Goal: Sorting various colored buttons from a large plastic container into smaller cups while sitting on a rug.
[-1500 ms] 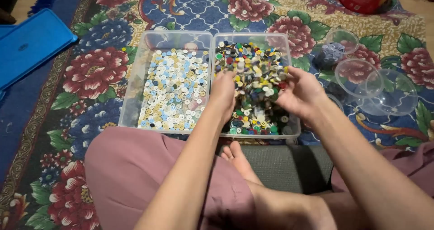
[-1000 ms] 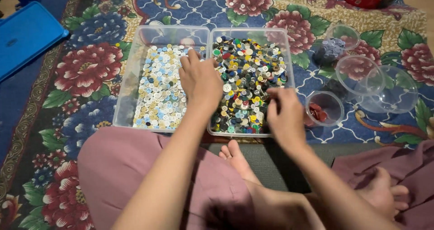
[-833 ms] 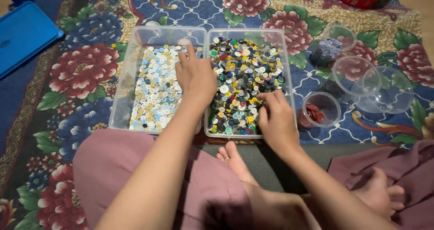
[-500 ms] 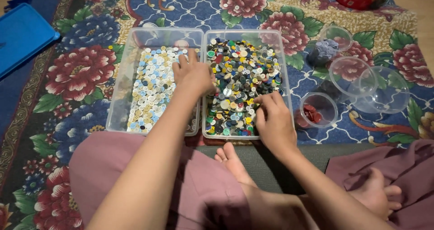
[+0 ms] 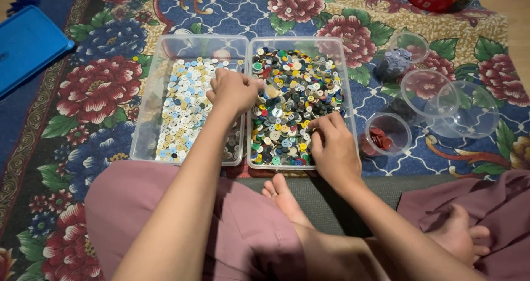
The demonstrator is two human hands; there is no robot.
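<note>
Two clear plastic bins sit touching on the floral rug: mixed-colour buttons [image 5: 295, 101] in the right bin [image 5: 348, 93], pale ones in the left bin [image 5: 149, 104]. Left hand [image 5: 234, 90], loosely curled, straddles the shared walls. Right hand [image 5: 331, 148] pinches into the dark buttons near the front edge. Four small clear cups [image 5: 386, 134] crowd the right side.

We sit cross-legged on a flowered rug [image 5: 99, 88] with 2 clear tubs side by side before our knees. Our left hand [image 5: 234, 89] rests loosely curled over the seam between the pale-button tub [image 5: 149, 93] and the mixed-button tub [image 5: 345, 77]. Our right hand [image 5: 331, 148] lies on the mixed buttons, its fingers [image 5: 319, 125] pinched down among them. A small cup of red buttons [image 5: 383, 134] stands just beside that tub.
</note>
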